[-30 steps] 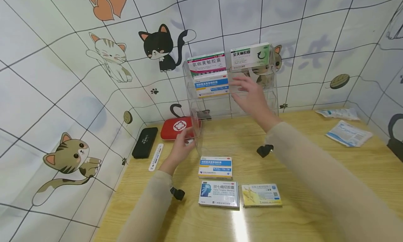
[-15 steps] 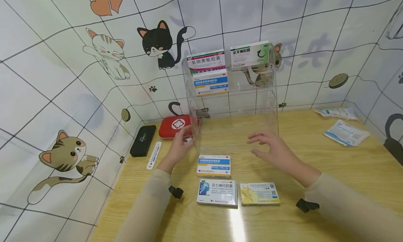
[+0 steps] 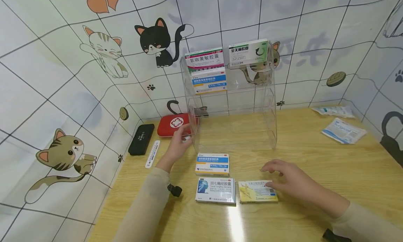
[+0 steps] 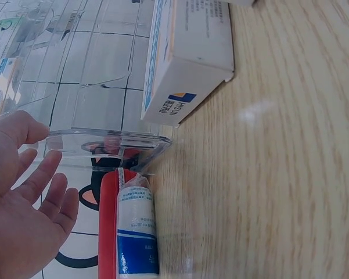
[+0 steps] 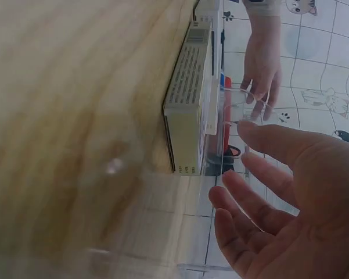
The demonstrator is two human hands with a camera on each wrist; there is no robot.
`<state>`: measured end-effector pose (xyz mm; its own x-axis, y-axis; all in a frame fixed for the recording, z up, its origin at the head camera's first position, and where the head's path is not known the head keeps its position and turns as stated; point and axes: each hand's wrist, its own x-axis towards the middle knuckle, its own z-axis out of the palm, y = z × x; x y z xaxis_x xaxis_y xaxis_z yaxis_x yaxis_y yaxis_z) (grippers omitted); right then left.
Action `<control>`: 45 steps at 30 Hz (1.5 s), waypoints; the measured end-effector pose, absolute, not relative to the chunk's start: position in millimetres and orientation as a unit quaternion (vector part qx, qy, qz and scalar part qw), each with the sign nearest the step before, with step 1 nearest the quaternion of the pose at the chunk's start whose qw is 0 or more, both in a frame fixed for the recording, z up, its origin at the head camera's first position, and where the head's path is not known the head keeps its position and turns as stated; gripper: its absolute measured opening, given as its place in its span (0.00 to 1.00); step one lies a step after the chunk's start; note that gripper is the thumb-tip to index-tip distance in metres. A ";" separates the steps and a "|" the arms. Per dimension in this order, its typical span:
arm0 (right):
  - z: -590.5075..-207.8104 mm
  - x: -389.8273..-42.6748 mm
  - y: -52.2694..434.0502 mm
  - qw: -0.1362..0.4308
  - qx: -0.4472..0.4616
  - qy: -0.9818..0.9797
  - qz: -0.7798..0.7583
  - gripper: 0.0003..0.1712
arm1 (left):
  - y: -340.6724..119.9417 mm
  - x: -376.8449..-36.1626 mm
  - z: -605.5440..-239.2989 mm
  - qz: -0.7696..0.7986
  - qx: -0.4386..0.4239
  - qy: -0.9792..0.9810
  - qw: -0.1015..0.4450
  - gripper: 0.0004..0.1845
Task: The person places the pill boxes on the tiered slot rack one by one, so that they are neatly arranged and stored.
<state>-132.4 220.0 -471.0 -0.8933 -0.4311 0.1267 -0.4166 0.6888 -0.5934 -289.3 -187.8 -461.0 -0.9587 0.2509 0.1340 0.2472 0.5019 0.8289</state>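
Observation:
My left hand (image 3: 178,147) is at the lower left side of a clear acrylic rack (image 3: 233,144). In the left wrist view its fingers are spread and loosely bent, the thumb tip right at the rack's edge. My right hand (image 3: 291,177) hovers at the right end of a yellow-and-white medicine box (image 3: 256,192); its thumb overlaps the box in the head view, and the fingers are loosely bent around nothing. Left of that box lies a white medicine box (image 3: 215,191) with a blue head picture. Behind it is a blue-and-white medicine box (image 3: 212,164).
On the rack's upper tiers stand a pink-and-green box (image 3: 205,61), another blue-and-white box (image 3: 209,82) and a green-and-white box (image 3: 248,54). A red first-aid case (image 3: 170,125), black case (image 3: 141,139) and white strip (image 3: 152,154) lie left; white packets (image 3: 344,130) lie right.
My right hand has come down from the rack's upper tier, empty, past the rack's front to the yellow-and-white box. The left hand stays at the rack's left side.

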 end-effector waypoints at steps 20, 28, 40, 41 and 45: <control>-487.3 -112.7 229.7 0.056 -0.181 0.919 -0.346 0.28 | -188.7 -288.4 -456.5 0.477 0.146 0.867 0.000 0.32; -475.8 -113.0 229.5 0.040 -0.137 0.900 -0.412 0.11 | -187.9 -288.5 -456.1 0.472 0.142 0.870 -0.004 0.32; -445.8 -155.3 235.7 -0.127 -0.162 0.896 -0.393 0.08 | -185.8 -286.0 -457.4 0.482 0.137 0.865 0.002 0.33; -440.2 -161.4 235.9 -0.138 -0.161 0.898 -0.386 0.07 | -186.0 -286.0 -457.6 0.482 0.138 0.865 0.003 0.33; -409.4 -186.8 235.7 -0.159 -0.134 0.906 -0.369 0.05 | -185.9 -286.7 -458.5 0.481 0.141 0.865 0.003 0.32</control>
<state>-186.8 235.7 -409.4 -0.9139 -0.1248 0.3864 -0.3594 0.6915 -0.6267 -286.7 -185.9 -458.5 -0.9605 0.2460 0.1302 0.2405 0.4977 0.8334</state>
